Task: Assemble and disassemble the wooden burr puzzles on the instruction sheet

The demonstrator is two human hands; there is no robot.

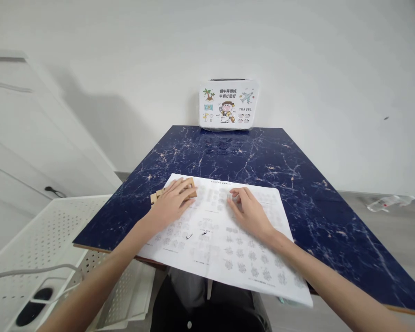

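Note:
A large white printed sheet (210,258) with rows of small grey diagrams lies on the blue marbled table, its near edge hanging over the front. My left hand (171,203) lies over light-brown wooden blocks (190,183) at the sheet's upper left, fingers and thumb closed around them. The hand hides much of the blocks, so their full shape cannot be made out. My right hand (247,210) rests on the sheet's upper right half. Its fingers are loosely curled with a gap to the thumb, and nothing shows between them.
A white case (228,105) with cartoon prints stands at the table's (221,154) far edge against the wall. To the left is a white perforated rack (17,267) with a cable and a black object (34,306). Clear plastic packaging (389,203) lies on the floor at right.

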